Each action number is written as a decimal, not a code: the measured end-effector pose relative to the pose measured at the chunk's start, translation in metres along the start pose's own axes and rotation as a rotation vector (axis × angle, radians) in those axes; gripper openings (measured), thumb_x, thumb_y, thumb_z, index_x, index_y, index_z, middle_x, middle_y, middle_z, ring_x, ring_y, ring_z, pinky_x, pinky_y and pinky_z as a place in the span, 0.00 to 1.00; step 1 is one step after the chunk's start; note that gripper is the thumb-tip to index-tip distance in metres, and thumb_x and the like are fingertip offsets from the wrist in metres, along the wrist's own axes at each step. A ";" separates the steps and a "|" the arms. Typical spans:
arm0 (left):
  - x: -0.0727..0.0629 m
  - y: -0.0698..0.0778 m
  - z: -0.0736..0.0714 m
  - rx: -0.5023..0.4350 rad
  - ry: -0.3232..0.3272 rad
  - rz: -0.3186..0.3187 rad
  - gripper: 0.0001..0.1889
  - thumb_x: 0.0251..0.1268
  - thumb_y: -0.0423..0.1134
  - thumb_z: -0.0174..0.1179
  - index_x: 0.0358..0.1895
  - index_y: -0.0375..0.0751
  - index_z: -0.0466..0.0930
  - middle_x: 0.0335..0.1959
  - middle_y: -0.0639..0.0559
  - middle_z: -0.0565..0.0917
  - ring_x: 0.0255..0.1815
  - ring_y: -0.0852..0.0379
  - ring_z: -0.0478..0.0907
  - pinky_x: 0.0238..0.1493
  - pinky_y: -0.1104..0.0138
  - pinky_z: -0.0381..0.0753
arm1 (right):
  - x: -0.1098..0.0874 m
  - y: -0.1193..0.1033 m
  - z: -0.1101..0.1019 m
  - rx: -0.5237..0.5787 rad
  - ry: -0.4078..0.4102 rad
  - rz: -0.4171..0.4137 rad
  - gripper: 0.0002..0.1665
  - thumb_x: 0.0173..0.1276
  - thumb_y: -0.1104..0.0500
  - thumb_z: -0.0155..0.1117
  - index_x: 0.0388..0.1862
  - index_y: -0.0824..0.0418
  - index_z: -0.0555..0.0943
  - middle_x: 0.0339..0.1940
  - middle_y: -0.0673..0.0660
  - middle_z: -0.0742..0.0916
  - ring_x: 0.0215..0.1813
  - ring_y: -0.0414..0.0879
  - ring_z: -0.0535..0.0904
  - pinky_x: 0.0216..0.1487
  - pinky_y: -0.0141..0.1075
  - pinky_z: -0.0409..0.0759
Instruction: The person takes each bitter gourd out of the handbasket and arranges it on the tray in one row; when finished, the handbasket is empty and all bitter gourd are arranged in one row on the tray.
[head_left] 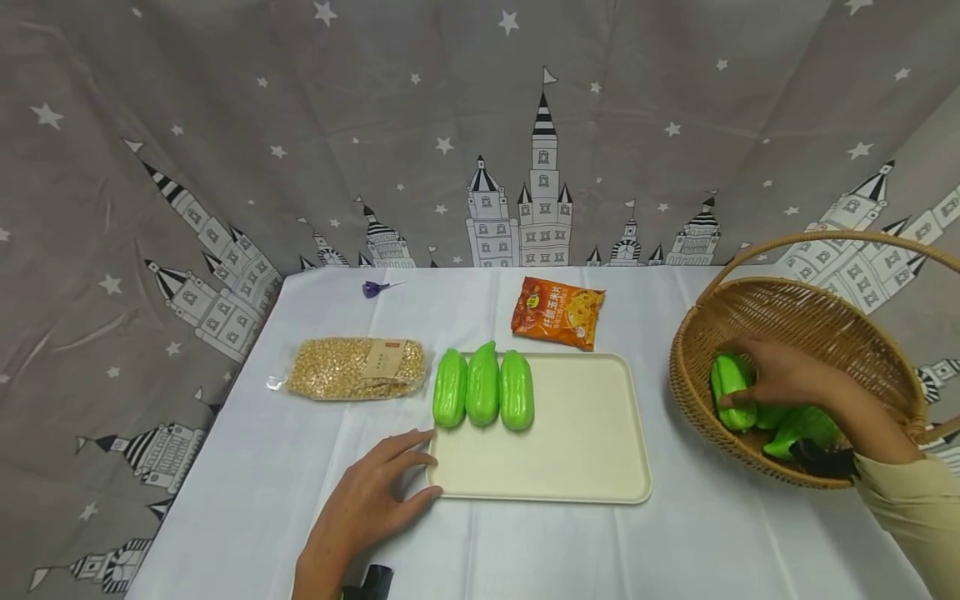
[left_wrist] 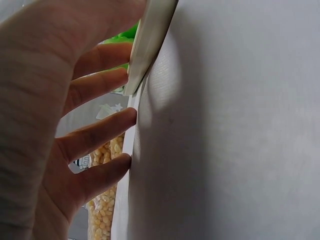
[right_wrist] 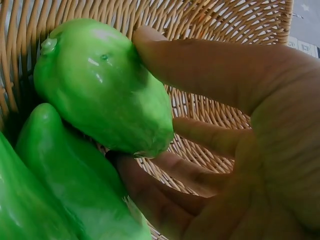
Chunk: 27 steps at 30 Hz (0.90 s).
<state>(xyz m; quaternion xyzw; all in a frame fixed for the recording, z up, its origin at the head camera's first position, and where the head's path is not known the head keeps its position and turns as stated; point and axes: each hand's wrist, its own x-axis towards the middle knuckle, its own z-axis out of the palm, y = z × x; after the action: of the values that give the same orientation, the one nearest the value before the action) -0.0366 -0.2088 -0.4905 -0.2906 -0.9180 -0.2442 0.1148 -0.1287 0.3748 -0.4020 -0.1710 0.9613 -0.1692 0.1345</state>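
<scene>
My right hand point(head_left: 787, 375) is inside the wicker basket point(head_left: 690, 400), holding a glossy green gourd-like vegetable point(right_wrist: 105, 90) between thumb and fingers. More green vegetables point(right_wrist: 65, 180) lie beneath and beside it, partly hidden by my hand and wrist in the head view. At the left, my left hand point(head_left: 367, 504) rests by the cream tray point(head_left: 577, 442), fingers spread, thumb at its near left corner and fingertips along its left edge. Three similar green vegetables point(head_left: 482, 392) lie side by side, lengthwise, on the tray's left part.
A clear bag of corn kernels point(head_left: 330, 367) lies left of the tray. Behind the tray is an orange snack packet point(head_left: 555, 312). A purple-wrapped lollipop point(head_left: 372, 289) lies at the back left. The basket's tall handle point(head_left: 825, 239) arches over its opening.
</scene>
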 end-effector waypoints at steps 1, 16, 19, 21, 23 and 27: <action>0.000 0.000 0.000 -0.002 0.001 -0.001 0.20 0.52 0.49 0.84 0.48 0.51 0.90 0.67 0.54 0.85 0.66 0.51 0.83 0.65 0.59 0.81 | 0.000 0.000 0.000 -0.004 -0.001 -0.004 0.48 0.54 0.50 0.89 0.65 0.75 0.77 0.56 0.77 0.84 0.54 0.69 0.83 0.56 0.67 0.83; -0.001 0.002 0.000 0.007 -0.004 -0.011 0.21 0.50 0.49 0.86 0.47 0.52 0.90 0.67 0.55 0.85 0.67 0.51 0.83 0.65 0.58 0.82 | -0.006 -0.007 -0.013 -0.013 0.077 -0.055 0.49 0.51 0.57 0.90 0.67 0.74 0.76 0.50 0.73 0.86 0.48 0.63 0.85 0.47 0.60 0.86; -0.001 0.002 -0.001 0.009 -0.002 -0.006 0.21 0.51 0.49 0.85 0.47 0.51 0.90 0.67 0.55 0.85 0.67 0.51 0.83 0.64 0.58 0.82 | -0.009 -0.011 -0.020 -0.020 0.107 -0.055 0.49 0.52 0.57 0.89 0.68 0.73 0.75 0.51 0.75 0.85 0.46 0.62 0.85 0.46 0.62 0.86; 0.000 0.002 -0.001 0.011 -0.002 -0.006 0.21 0.51 0.49 0.85 0.47 0.52 0.90 0.67 0.55 0.85 0.67 0.51 0.83 0.64 0.57 0.83 | -0.013 -0.015 -0.024 -0.033 0.121 -0.037 0.50 0.53 0.56 0.89 0.70 0.74 0.74 0.54 0.78 0.83 0.47 0.64 0.84 0.47 0.65 0.86; -0.001 0.002 -0.002 0.014 -0.001 -0.008 0.21 0.51 0.49 0.85 0.47 0.52 0.90 0.67 0.55 0.85 0.67 0.51 0.83 0.64 0.57 0.83 | -0.016 -0.018 -0.028 -0.042 0.135 -0.022 0.50 0.55 0.56 0.88 0.71 0.73 0.73 0.57 0.81 0.82 0.48 0.66 0.84 0.47 0.66 0.86; -0.001 0.001 -0.002 0.021 -0.003 -0.009 0.21 0.51 0.49 0.85 0.47 0.52 0.90 0.67 0.55 0.85 0.66 0.51 0.83 0.64 0.57 0.84 | -0.023 -0.026 -0.033 -0.038 0.179 -0.016 0.50 0.56 0.56 0.88 0.73 0.72 0.72 0.59 0.81 0.80 0.45 0.62 0.85 0.42 0.58 0.87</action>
<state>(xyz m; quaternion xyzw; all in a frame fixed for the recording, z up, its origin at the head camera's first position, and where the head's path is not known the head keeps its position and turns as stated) -0.0351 -0.2092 -0.4888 -0.2855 -0.9221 -0.2347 0.1152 -0.1111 0.3693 -0.3581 -0.1654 0.9711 -0.1667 0.0436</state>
